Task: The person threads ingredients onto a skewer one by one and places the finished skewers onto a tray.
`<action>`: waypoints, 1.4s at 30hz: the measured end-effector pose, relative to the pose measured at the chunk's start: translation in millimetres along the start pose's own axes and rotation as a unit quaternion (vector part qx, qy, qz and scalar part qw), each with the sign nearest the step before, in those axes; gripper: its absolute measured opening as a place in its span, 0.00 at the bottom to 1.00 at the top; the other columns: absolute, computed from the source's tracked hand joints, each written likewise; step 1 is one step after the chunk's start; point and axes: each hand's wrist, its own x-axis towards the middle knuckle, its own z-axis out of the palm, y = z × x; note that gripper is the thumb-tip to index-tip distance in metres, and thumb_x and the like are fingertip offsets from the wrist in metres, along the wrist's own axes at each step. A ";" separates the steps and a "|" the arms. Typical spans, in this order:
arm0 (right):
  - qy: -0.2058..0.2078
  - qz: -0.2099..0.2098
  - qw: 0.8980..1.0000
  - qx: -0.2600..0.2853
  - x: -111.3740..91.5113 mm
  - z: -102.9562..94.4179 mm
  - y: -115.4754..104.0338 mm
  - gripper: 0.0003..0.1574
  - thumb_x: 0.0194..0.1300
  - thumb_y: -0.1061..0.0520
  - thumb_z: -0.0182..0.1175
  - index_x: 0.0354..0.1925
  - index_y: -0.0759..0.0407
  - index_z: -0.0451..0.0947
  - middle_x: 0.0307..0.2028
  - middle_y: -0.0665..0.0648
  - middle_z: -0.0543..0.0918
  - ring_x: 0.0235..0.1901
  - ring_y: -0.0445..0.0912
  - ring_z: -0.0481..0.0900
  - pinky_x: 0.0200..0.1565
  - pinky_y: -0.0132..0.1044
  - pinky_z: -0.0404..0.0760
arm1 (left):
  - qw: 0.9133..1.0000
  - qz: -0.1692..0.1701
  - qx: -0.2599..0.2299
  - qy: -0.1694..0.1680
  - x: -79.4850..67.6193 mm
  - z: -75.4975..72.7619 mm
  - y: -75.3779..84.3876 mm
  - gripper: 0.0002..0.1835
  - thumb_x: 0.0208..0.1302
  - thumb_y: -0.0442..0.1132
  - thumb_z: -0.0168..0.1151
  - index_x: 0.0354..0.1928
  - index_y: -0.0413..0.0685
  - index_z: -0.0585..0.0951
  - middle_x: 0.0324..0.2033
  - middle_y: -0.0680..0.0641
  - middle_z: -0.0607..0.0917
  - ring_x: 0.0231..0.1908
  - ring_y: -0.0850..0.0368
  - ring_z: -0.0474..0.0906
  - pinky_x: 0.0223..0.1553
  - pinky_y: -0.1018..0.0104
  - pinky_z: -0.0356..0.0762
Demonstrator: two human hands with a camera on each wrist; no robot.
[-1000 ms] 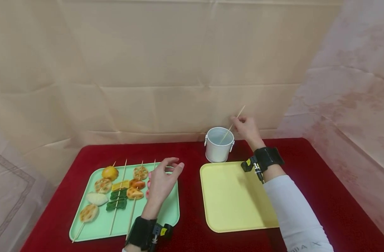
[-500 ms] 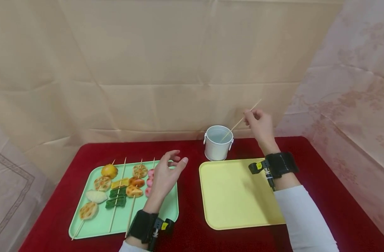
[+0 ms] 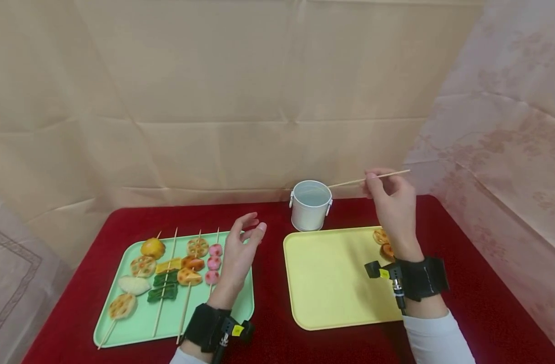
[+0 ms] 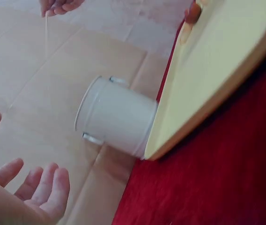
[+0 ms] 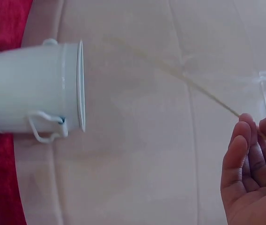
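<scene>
My right hand [image 3: 393, 202] pinches a thin wooden skewer [image 3: 350, 182] between thumb and fingers, behind the yellow tray's far right part. No food shows on this bare skewer [image 5: 210, 96]; its far end is blurred and lies near the rim of the white bucket [image 3: 308, 215]. In the right wrist view that end appears apart from the bucket [image 5: 34, 89]. Over the right side of the green tray [image 3: 232, 308] my left hand [image 3: 239, 255] hovers with relaxed, slightly bent fingers, holding nothing. Beside it lies a skewer of pink balls [image 3: 214, 263].
Several food skewers lie on the green tray, among them one with green vegetable pieces [image 3: 164, 285]. On the yellow tray [image 3: 341, 278], browned food pieces [image 3: 380, 236] are partly hidden by my right forearm. A red cloth [image 3: 270, 313] covers the table; a beige curtain [image 3: 214, 101] hangs behind.
My right hand has moved right and drawn the skewer out of the bucket, tilting it nearly level. Food on the yellow tray has come into sight. My left hand has barely moved.
</scene>
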 end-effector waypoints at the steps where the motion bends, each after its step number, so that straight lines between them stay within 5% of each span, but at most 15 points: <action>1: 0.000 -0.001 1.000 0.007 -3.6 0.6 -0.8 0.19 0.68 0.47 0.58 0.46 0.60 0.79 0.34 0.55 0.83 0.35 0.46 0.79 0.39 0.28 0.78 | 1.000 0.000 -0.015 -0.006 -0.9 1.2 0.1 0.28 0.63 0.53 0.62 0.63 0.51 0.72 0.56 0.46 0.75 0.50 0.52 0.77 0.49 0.59 0.77; 9: -0.054 0.020 0.996 0.075 -26.4 14.7 0.2 0.18 0.66 0.52 0.61 0.45 0.65 0.74 0.35 0.58 0.85 0.35 0.48 0.82 0.40 0.30 0.81 | 0.995 -0.002 -0.099 -0.031 -5.8 10.6 3.2 0.27 0.64 0.43 0.63 0.64 0.48 0.70 0.54 0.41 0.76 0.49 0.49 0.78 0.48 0.62 0.79; 14: -0.109 0.052 0.986 0.115 -36.7 26.9 3.9 0.19 0.65 0.52 0.62 0.45 0.68 0.74 0.38 0.59 0.86 0.37 0.49 0.84 0.41 0.32 0.82 | 0.980 -0.038 -0.194 -0.034 -5.9 11.5 6.0 0.28 0.65 0.40 0.62 0.65 0.48 0.66 0.54 0.40 0.76 0.51 0.48 0.78 0.48 0.60 0.78; 19: -0.134 0.059 0.982 0.117 -50.7 40.0 12.1 0.21 0.62 0.51 0.65 0.44 0.67 0.77 0.38 0.58 0.87 0.37 0.50 0.85 0.40 0.35 0.82 | 0.952 -0.085 -0.292 -0.044 -6.2 11.0 6.3 0.27 0.68 0.38 0.58 0.67 0.47 0.62 0.54 0.40 0.75 0.53 0.47 0.78 0.52 0.57 0.76; 33: -0.198 0.049 0.975 0.086 -86.5 70.3 27.8 0.16 0.59 0.48 0.67 0.39 0.57 0.81 0.38 0.52 0.86 0.41 0.45 0.82 0.44 0.39 0.81 | 0.865 -0.200 -0.454 -0.074 -8.9 22.4 0.0 0.26 0.71 0.40 0.55 0.65 0.43 0.59 0.55 0.39 0.71 0.59 0.45 0.72 0.57 0.55 0.72; 37: -0.209 0.045 0.973 0.087 -91.1 73.8 28.1 0.14 0.59 0.50 0.68 0.39 0.57 0.82 0.38 0.52 0.86 0.41 0.46 0.82 0.45 0.39 0.81 | 0.859 -0.202 -0.465 -0.066 -8.5 24.7 -2.3 0.20 0.72 0.39 0.53 0.61 0.43 0.62 0.49 0.42 0.75 0.56 0.47 0.74 0.57 0.56 0.72; 42: -0.224 0.047 0.970 0.079 -93.4 75.3 26.9 0.12 0.59 0.48 0.67 0.38 0.53 0.83 0.38 0.49 0.85 0.41 0.44 0.82 0.46 0.39 0.81 | 0.864 -0.190 -0.463 -0.065 -8.2 26.6 -3.9 0.11 0.73 0.35 0.51 0.52 0.44 0.66 0.44 0.44 0.77 0.51 0.50 0.77 0.57 0.57 0.72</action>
